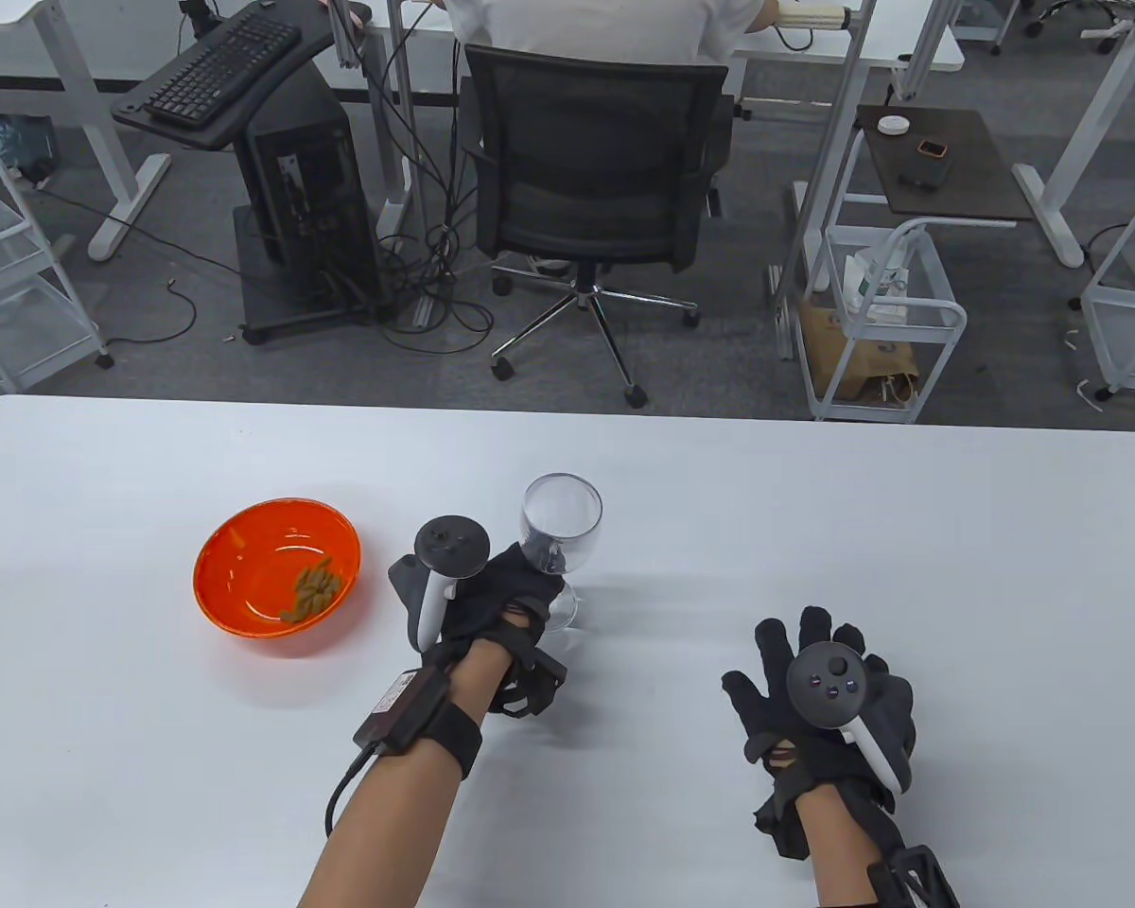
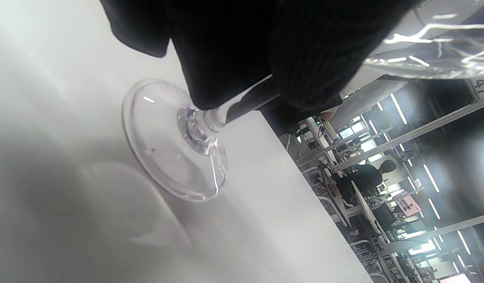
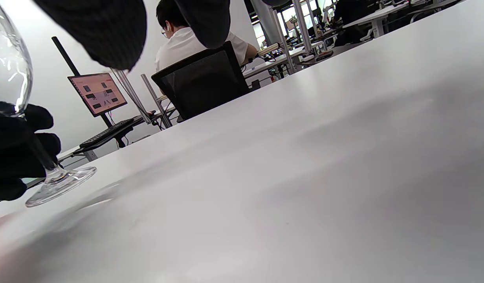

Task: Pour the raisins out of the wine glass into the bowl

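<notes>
An orange bowl (image 1: pixel 246 577) sits on the white table at the left, with a small heap of raisins (image 1: pixel 314 588) in it. My left hand (image 1: pixel 501 591) grips the stem of a clear wine glass (image 1: pixel 562 522), which looks empty and stands upright just right of the bowl. In the left wrist view the fingers (image 2: pixel 305 67) wrap the stem above the foot of the glass (image 2: pixel 175 141). In the right wrist view the foot (image 3: pixel 61 182) sits slightly tilted at the table surface. My right hand (image 1: pixel 818 686) lies flat and empty on the table at the right, fingers spread.
The white table (image 1: pixel 813 530) has bare surface around both hands. Beyond its far edge stand an office chair (image 1: pixel 596 189) with a seated person, desks and a wire cart (image 1: pixel 875 322).
</notes>
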Tool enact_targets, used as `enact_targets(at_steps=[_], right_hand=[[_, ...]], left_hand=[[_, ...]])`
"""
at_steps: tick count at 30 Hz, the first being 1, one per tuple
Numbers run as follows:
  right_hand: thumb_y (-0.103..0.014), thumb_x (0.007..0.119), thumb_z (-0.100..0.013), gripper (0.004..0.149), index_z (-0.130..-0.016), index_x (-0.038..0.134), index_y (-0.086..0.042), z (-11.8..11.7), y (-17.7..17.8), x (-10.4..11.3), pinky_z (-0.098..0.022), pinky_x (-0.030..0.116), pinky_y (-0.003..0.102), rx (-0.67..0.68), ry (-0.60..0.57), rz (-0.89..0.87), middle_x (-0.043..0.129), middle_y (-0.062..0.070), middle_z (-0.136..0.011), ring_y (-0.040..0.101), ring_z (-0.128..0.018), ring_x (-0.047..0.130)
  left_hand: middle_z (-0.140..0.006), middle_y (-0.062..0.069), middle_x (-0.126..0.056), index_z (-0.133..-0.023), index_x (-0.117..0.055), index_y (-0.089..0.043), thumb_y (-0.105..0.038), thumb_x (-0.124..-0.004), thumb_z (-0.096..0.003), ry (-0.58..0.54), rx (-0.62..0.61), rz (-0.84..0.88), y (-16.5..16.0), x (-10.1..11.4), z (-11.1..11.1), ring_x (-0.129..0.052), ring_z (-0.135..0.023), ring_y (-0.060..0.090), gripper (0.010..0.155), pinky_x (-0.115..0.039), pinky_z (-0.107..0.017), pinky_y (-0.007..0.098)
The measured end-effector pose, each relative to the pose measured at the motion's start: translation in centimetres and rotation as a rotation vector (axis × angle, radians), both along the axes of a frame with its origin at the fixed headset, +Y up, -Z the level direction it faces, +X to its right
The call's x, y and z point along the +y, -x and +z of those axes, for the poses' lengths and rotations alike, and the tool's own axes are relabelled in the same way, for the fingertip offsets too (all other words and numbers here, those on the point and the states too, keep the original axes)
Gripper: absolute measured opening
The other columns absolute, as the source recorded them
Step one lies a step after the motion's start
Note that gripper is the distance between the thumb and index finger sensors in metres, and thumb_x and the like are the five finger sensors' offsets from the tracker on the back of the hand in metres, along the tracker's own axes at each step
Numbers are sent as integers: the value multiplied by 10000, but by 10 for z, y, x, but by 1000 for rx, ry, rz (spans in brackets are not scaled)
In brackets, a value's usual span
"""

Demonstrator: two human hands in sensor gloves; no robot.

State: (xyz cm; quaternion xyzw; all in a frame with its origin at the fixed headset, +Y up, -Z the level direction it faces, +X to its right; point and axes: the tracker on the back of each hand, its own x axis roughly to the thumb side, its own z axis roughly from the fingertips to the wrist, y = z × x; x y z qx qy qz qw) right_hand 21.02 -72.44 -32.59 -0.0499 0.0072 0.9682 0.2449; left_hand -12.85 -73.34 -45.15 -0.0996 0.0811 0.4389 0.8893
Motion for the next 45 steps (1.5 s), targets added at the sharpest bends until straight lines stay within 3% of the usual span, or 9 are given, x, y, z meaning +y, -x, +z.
enact_targets(at_steps=[22,30,40,45], right_hand=[[-505,756,-536,711,-1101,494,-162,-2,4,-1,-648,0,711,17,27,18,170,265,-1182,622,-983,69],[-506,756,-536,711,-1100,496,-161,-2,5,-1,-647,2,712,19,26,22,174,267,-1181,625,-981,69],[-506,757,-536,713,-1101,492,-162,-3,5,-1,-649,3,711,19,29,17,167,267,-1180,622,-979,58],[-508,756,-536,716,-1103,487,-163,-3,5,-1,-652,8,712,17,25,17,158,266,-1179,620,-975,45]], left_hand=[[-967,-64,-930,-859,-854,-463,-351,-944,-401,16,-2,-41,-13,-22,-16,-963,-858,192,480,-645,-738,523],[-972,-52,-929,-879,-851,-419,-350,-937,-410,43,18,19,-10,-29,-19,-955,-863,214,482,-635,-730,548],[-985,-27,-911,-908,-821,-388,-373,-906,-417,21,4,-66,-11,-26,-17,-920,-883,246,499,-615,-725,577],[-1032,18,-848,-985,-733,-318,-416,-899,-397,8,-10,-170,-7,-25,-12,-861,-923,292,619,-600,-719,588]])
